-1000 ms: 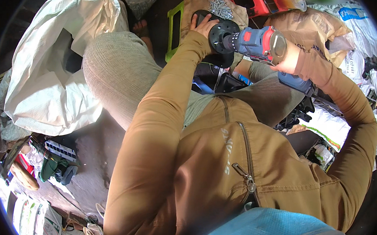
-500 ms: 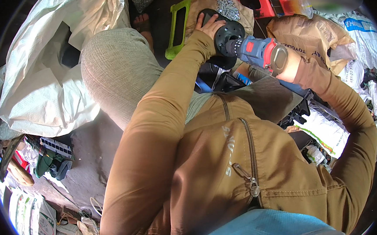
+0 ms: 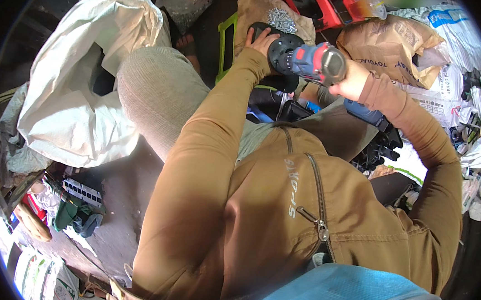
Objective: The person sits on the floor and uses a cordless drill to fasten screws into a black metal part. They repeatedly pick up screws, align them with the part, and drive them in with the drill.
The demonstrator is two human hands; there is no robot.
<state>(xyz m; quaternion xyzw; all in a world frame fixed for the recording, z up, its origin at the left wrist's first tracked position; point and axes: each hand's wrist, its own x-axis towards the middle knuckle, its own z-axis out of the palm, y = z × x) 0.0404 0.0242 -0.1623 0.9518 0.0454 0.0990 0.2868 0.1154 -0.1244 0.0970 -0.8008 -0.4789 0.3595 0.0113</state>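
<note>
Cluttered floor (image 3: 122, 197) surrounds us; our right hand (image 3: 353, 81) grips the blue drill (image 3: 308, 61), its rear now swung closer to the black disc (image 3: 285, 42), probably a changed angle while drilling continues. Our left hand (image 3: 263, 41) steadies that disc, near screws (image 3: 281, 20) on brown cloth (image 3: 252, 8).

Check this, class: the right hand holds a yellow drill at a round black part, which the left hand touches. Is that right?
Not quite: the drill is blue and red, as the head view shows. The right hand does hold it at the round black part, which the left hand touches.
</note>
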